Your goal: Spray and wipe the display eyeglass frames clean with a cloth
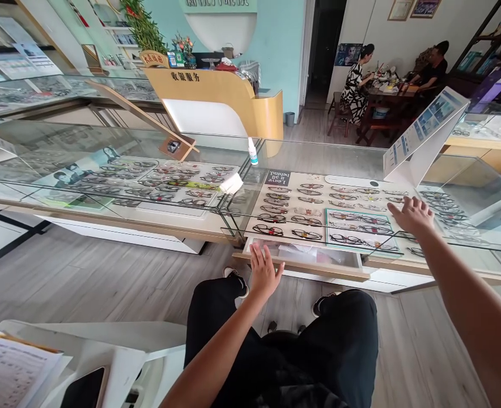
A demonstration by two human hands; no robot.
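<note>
My left hand (264, 273) is open, its fingers spread, at the left end of a drawer (301, 266) pulled out below the glass display counter. I cannot tell whether the fingers touch the drawer's front. Pale papers or plastic bags (304, 251) lie inside it. Farther right, my right hand (412, 216) is open with nothing in it, at the glass counter top (344, 156). Contact with the glass is unclear. Under the glass lie rows of eyeglasses (305, 220), some on a teal-edged tray (327, 226). A small white bottle (253, 153) stands on the counter.
A folded white paper or cloth (232, 183) and a wooden stand (178, 146) rest on the left counter. A display board (427, 133) stands at right. Behind me-left, a white table holds papers (18, 368) and a phone (84, 390). Two people sit at a far table (386, 96).
</note>
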